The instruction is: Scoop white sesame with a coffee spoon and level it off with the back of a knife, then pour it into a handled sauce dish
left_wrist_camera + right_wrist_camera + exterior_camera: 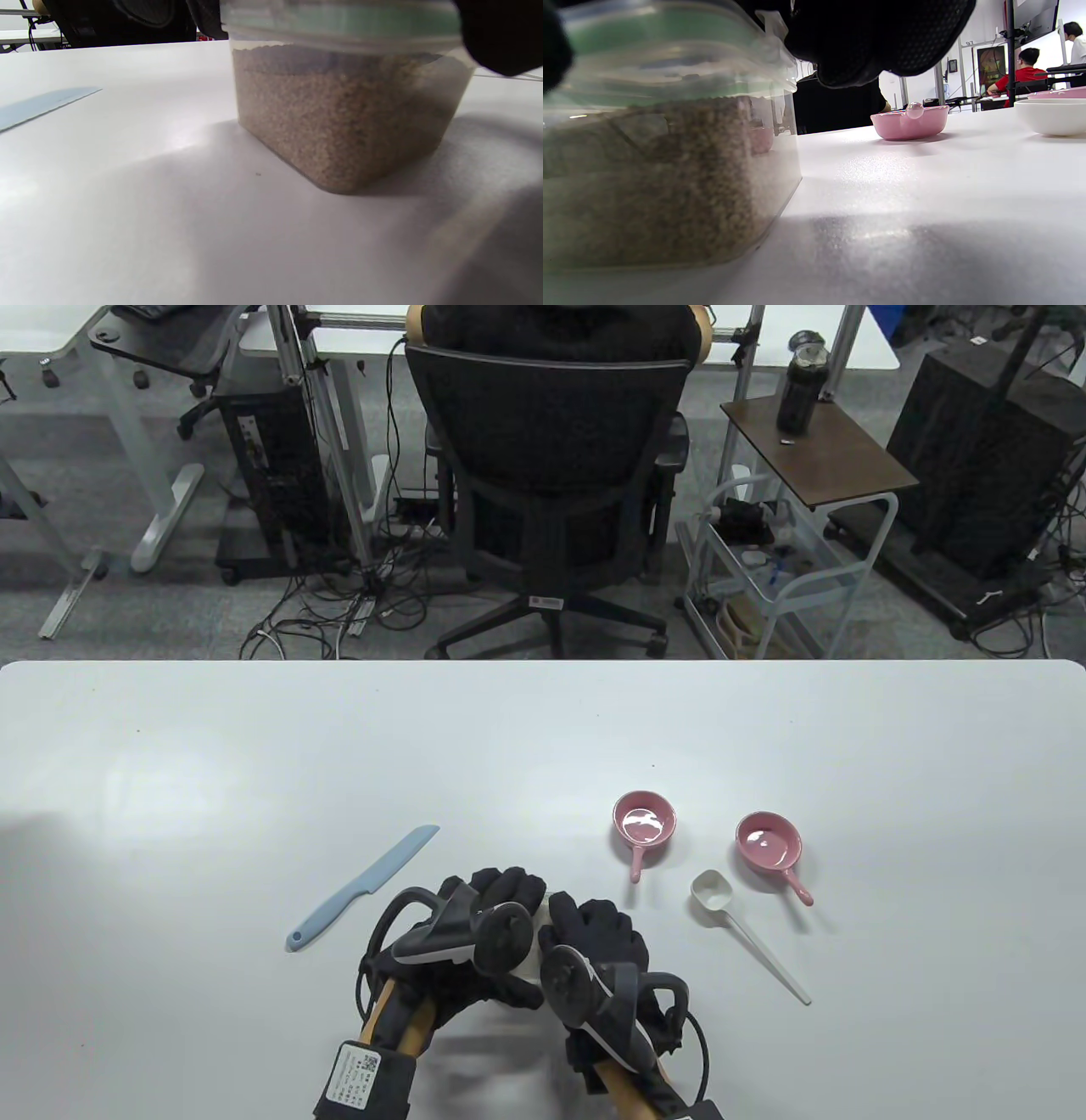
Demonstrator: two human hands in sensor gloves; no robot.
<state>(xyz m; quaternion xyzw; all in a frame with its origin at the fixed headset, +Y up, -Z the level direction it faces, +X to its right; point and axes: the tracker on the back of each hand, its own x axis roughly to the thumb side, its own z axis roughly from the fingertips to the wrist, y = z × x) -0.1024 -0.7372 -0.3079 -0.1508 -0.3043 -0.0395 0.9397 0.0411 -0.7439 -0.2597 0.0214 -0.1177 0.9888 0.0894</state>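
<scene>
A clear lidded container of white sesame [534, 963] stands near the table's front edge, mostly hidden under both hands. My left hand [501, 886] grips its left side and my right hand [594, 920] grips its right side, fingers curled over the green-sealed lid [339, 21]. The container [348, 114] is nearly full; it [661, 178] rests on the table. A light blue knife [365, 886] lies to the left. A white coffee spoon [747, 933] lies to the right, near two pink handled sauce dishes [645, 821] [768, 841].
The white table [254, 763] stretches wide behind the objects. A black office chair [551, 475] and a side cart [789, 560] stand beyond its far edge. In the right wrist view the nearer pink dish [910, 123] and the spoon's bowl [1052, 116] sit low ahead.
</scene>
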